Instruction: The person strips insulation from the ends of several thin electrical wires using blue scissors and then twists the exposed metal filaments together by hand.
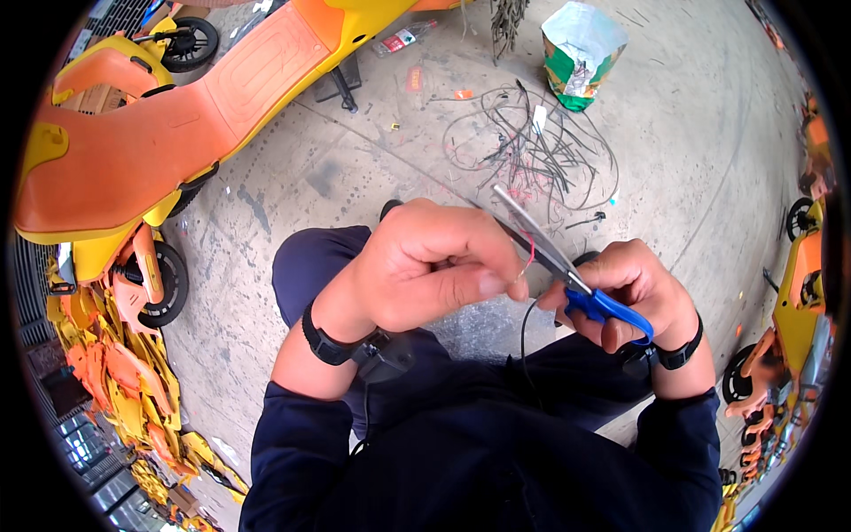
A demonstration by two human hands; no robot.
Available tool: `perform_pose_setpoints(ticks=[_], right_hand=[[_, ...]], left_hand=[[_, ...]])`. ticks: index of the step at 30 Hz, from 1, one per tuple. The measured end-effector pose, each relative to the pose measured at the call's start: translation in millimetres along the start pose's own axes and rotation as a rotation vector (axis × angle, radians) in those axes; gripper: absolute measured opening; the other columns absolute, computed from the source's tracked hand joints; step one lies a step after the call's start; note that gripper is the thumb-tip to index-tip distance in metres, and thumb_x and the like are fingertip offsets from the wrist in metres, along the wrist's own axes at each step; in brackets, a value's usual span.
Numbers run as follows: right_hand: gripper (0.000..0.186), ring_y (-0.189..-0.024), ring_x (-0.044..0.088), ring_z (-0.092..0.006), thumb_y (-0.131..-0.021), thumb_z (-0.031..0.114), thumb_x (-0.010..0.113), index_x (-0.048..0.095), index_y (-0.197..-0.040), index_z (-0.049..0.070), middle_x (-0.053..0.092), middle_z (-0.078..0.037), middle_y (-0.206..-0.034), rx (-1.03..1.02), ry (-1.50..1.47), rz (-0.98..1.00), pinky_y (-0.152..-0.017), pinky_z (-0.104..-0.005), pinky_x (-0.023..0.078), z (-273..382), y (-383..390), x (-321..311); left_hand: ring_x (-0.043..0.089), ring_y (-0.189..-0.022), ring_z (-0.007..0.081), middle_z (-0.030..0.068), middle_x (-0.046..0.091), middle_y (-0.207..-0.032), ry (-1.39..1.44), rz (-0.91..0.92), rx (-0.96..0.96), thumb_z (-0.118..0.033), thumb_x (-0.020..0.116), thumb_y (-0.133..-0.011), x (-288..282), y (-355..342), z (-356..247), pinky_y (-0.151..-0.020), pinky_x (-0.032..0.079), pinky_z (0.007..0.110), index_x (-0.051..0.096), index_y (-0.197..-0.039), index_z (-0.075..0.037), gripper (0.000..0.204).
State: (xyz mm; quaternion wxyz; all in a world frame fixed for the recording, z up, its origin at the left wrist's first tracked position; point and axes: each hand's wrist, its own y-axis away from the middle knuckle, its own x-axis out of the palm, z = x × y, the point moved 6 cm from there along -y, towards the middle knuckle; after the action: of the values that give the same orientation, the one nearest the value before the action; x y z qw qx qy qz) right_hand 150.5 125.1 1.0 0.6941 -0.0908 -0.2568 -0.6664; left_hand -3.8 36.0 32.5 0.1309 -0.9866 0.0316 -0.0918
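Observation:
In the middle of the view my left hand (434,266) is closed, its thumb and fingertips pinching a thin wire with a red strand (530,251). My right hand (634,293) grips blue-handled scissors (598,306); their open-looking steel blades point up and to the left, behind and beside the red strand. A thin black cable (524,341) hangs between my hands down toward my lap; which fingers hold it is unclear. Beyond the hands a loose tangle of dark wires (541,146) with small pink bits lies on the concrete floor.
Yellow-and-orange scooters (168,115) stand at upper left; more (789,293) line the right edge. Piled body panels (115,372) lie at left. A green-and-white sack (581,66), a plastic bottle (403,37) and an orange scrap (463,94) are on the concrete floor (222,266) ahead.

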Motion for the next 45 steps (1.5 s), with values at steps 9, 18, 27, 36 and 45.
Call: perform_pose_setpoints(ticks=[9, 18, 27, 36, 45], right_hand=[[0.058, -0.053, 0.052, -0.0083, -0.062, 0.018, 0.084, 0.060, -0.110, -0.003, 0.056, -0.005, -0.064, -0.233, 0.734, -0.214, -0.048, -0.0221, 0.038, 17, -3, -8], [0.051, -0.051, 0.054, -0.0196, -0.062, 0.015, 0.081, 0.062, -0.107, -0.001, 0.058, -0.007, -0.066, -0.498, 1.124, -0.371, -0.048, -0.0282, 0.042, 37, -3, 0], [0.050, -0.050, 0.053, -0.0201, -0.061, 0.015, 0.079, 0.061, -0.106, 0.001, 0.052, -0.005, -0.058, -0.501, 1.285, -0.429, -0.046, -0.0299, 0.041, 40, -2, 0], [0.049, -0.050, 0.054, -0.0218, -0.062, 0.014, 0.077, 0.061, -0.107, -0.001, 0.053, -0.006, -0.059, -0.494, 1.314, -0.456, -0.046, -0.0312, 0.043, 41, -1, 1], [0.048, -0.051, 0.056, -0.0250, -0.064, 0.015, 0.077, 0.060, -0.106, -0.002, 0.057, -0.009, -0.064, -0.492, 1.338, -0.434, -0.046, -0.0319, 0.044, 41, -1, 5]], left_hand=[[0.050, -0.045, 0.0097, 0.0083, 0.060, -0.068, 0.055, -0.258, -0.134, -0.008, 0.060, -0.084, -8, -1, 15, -0.044, 0.037, 0.022, 0.058, -0.082, 0.004, 0.013], [0.049, -0.060, 0.0066, 0.0037, 0.057, -0.073, -0.094, -0.132, -0.131, -0.002, 0.056, -0.085, -8, -1, 17, -0.055, 0.037, 0.021, 0.061, -0.096, 0.001, 0.013], [0.056, -0.054, 0.0206, 0.0082, 0.059, -0.070, -0.461, -0.170, -0.076, -0.009, 0.062, -0.083, -5, -4, 19, -0.050, 0.042, 0.027, 0.062, -0.090, -0.003, 0.009], [0.054, -0.051, 0.0180, 0.0074, 0.058, -0.067, -0.560, -0.157, -0.027, -0.007, 0.060, -0.084, -4, -6, 18, -0.047, 0.041, 0.027, 0.063, -0.089, 0.000, 0.009], [0.053, -0.045, 0.0150, 0.0064, 0.055, -0.057, -0.619, -0.117, 0.073, -0.006, 0.061, -0.084, -4, -9, 10, -0.045, 0.040, 0.026, 0.065, -0.082, 0.002, 0.009]])
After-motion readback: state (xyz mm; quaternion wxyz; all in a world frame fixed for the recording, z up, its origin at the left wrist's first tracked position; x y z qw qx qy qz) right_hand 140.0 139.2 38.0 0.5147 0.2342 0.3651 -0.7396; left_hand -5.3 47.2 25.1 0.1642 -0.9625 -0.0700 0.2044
